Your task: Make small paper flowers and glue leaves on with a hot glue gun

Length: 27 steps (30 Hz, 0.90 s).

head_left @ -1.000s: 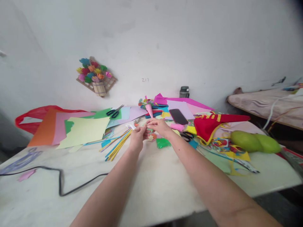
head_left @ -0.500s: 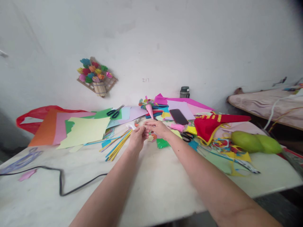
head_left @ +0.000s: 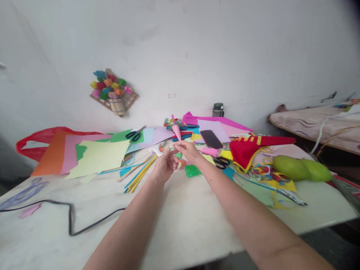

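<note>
Over the middle of the table, my left hand (head_left: 165, 165) and my right hand (head_left: 188, 150) meet at the fingertips. Both are closed, fingers curled or pinched; whatever small thing they hold is too small to make out. Just beyond them lies a pink paper cone (head_left: 176, 132) with colourful paper flowers (head_left: 172, 122) at its wide end. Small orange and pale paper pieces (head_left: 182, 164) show under my hands. Left of my left hand fans a bunch of thin blue and yellow paper strips (head_left: 140, 174). A green packet (head_left: 193, 171) lies below my right wrist.
Coloured sheets (head_left: 98, 159) and scissors (head_left: 136, 133) lie at left, above a black cable (head_left: 70, 217). Rightward are a phone (head_left: 211, 139), black-handled scissors (head_left: 221, 162), red cloth (head_left: 244, 152), green fruits (head_left: 291, 167) and paper scraps. A flask (head_left: 218, 110) stands by the wall.
My fingertips have shifted slightly; the left thumb is more raised and the left fingers look a little looser. The view has moved slightly. The things on the table lie as before.
</note>
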{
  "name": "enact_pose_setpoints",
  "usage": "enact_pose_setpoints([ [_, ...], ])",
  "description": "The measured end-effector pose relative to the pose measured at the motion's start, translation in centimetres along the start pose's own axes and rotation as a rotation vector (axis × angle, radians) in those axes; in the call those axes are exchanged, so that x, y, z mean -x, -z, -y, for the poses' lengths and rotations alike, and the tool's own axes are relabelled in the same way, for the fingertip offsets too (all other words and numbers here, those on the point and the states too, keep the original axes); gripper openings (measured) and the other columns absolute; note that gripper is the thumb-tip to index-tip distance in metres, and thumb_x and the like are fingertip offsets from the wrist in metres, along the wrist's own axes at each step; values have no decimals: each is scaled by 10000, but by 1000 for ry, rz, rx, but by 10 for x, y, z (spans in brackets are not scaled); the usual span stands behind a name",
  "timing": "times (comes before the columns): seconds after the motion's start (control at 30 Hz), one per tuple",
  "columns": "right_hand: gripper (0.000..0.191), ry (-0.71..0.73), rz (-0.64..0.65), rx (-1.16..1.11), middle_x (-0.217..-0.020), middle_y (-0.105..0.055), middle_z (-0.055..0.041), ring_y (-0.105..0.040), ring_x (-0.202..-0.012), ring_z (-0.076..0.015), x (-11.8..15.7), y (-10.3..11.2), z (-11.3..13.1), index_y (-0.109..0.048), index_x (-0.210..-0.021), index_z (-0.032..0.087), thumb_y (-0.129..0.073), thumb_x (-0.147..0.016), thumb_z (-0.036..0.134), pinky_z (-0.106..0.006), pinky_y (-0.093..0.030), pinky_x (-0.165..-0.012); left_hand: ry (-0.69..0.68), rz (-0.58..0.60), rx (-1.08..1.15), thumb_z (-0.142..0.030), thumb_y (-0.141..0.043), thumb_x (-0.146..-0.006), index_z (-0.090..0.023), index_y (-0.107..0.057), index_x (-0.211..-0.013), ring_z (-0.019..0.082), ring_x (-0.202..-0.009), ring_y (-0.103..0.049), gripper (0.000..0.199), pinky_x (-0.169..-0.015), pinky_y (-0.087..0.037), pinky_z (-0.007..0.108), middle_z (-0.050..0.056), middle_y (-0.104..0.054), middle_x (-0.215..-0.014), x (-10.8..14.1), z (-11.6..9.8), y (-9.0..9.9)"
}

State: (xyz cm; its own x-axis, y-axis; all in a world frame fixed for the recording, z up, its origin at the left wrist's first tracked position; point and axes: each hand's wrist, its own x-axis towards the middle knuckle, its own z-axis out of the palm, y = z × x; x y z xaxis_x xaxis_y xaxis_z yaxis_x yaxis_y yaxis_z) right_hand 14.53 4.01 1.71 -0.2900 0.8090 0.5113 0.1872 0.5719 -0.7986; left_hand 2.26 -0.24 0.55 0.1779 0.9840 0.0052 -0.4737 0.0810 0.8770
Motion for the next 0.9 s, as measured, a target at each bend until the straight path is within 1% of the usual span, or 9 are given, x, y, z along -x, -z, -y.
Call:
enact_pose_setpoints([
  [0.1,285,6,-48,162,-689,-603,-8,-551,-660,-103,0,-1,-2,-576,-717,163,-365,-830,318,-217,-415,-622,-16,-22,-54,-462,-494,-723,-127,-603,-844,55,-316,-381,372,-335,-262,186,-17,-508,-441,-1,-1,2],
  [0.17,347,-34,-81,225,-595,-574,-2,-530,-553,-95,0,-2,-3,-541,-633,166,-348,-834,373,-211,-405,-565,-76,-86,-84,-449,-522,-699,-124,-593,-817,53,-318,-373,354,-338,-246,183,-24,-491,-429,-3,-1,5],
  [0.23,330,-83,-95,219,-558,-568,5,-508,-472,-89,0,-2,-5,-532,-612,171,-400,-804,405,-211,-398,-518,-146,-170,-138,-456,-536,-677,-121,-577,-793,55,-318,-364,357,-343,-230,183,-28,-478,-419,-4,-1,9],
  [0.3,227,-109,-90,167,-579,-587,7,-520,-462,-91,-1,-2,-7,-545,-637,175,-492,-752,362,-209,-404,-500,-201,-266,-244,-477,-534,-665,-126,-566,-774,61,-320,-356,369,-353,-225,189,-29,-474,-418,-5,-2,12],
  [0.4,107,-138,-67,109,-608,-604,1,-547,-491,-102,-3,-2,-11,-558,-658,173,-537,-710,265,-205,-417,-489,-295,-401,-532,-483,-526,-663,-149,-561,-679,80,-362,-383,336,-397,-263,207,-13,-491,-439,-7,-2,18],
  [0.53,187,-160,-42,73,-600,-596,1,-526,-440,-85,-3,-2,-17,-557,-717,174,-440,-788,301,-193,-408,-438,-376,-556,-1157,-430,-549,-653,-196,-591,-582,169,-599,-514,248,-541,-332,252,31,-569,-545,-6,-2,21],
  [0.63,299,-174,-41,84,-510,-551,16,-496,-387,-75,-2,-2,-20,-548,-726,174,-367,-828,389,-186,-391,-417,-429,-519,-1521,-377,-560,-661,-228,-635,-639,242,-875,-493,168,-675,-346,304,59,-623,-735,-3,0,20],
  [0.73,335,-166,-33,130,-489,-542,14,-488,-384,-74,-1,-2,-21,-554,-669,172,-388,-813,425,-186,-385,-420,-475,-421,-1699,-384,-581,-657,-233,-644,-650,269,-975,-429,163,-795,-307,362,62,-622,-890,-2,4,19],
  [0.9,89,-154,-56,174,-558,-587,13,-518,-468,-89,-2,-4,-20,-611,-670,178,-536,-715,195,-199,-424,-487,-445,-377,-1823,-438,-619,-611,-235,-641,-682,290,-998,-411,216,-872,-237,413,66,-608,-921,-4,11,21],
])
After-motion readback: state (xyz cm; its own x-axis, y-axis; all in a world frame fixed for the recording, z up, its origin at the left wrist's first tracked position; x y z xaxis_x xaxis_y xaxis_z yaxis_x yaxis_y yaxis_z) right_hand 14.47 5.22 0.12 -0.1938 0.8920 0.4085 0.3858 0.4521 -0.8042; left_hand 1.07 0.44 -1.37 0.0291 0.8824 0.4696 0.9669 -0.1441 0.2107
